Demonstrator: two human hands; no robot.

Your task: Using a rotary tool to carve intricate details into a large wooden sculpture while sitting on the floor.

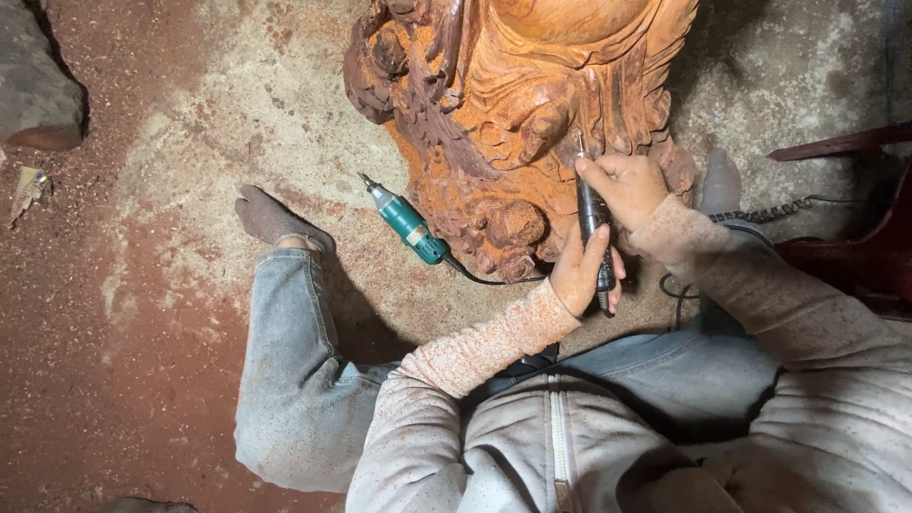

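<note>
While the dark rotary handpiece stands nearly upright with its tip against the lower right folds of the reddish wood carving, both hands are clenched round it: the right hand grips the upper barrel close to the tip, and the left hand wraps the lower barrel. The carving rests on the dusty floor toward its far edge, in front of the seated person. Judged from the surface, the main forms, deep folds and knobbed base are already cut; the tool's position suggests finer detailing at the lower right remains. A second, green-bodied rotary tool lies idle on the floor just beside the carving's left base, its cable trailing toward the person. Red sawdust covers the floor and clothing.
</note>
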